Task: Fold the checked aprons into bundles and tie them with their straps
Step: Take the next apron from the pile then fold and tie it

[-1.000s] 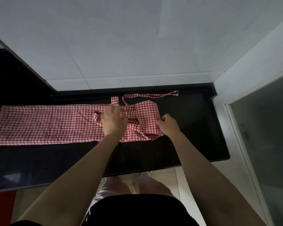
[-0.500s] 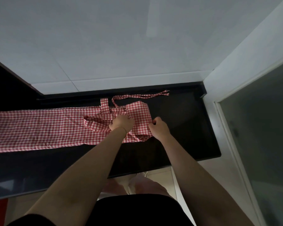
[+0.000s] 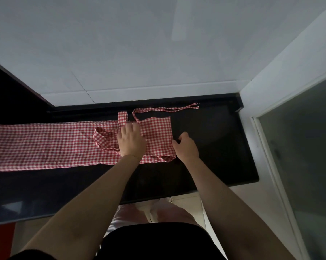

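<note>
The checked apron (image 3: 51, 145) lies as a long strip along the black counter (image 3: 214, 147); the left hand (image 3: 131, 140) presses flat with spread fingers on its folded right end, the right hand (image 3: 186, 146) pinches that end's edge; the loose strap (image 3: 166, 109) behind could get trapped under a fold.

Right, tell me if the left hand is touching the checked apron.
Touching. The head view shows the left hand lying flat on the checked apron, fingers spread over the cloth with no gap visible.
</note>
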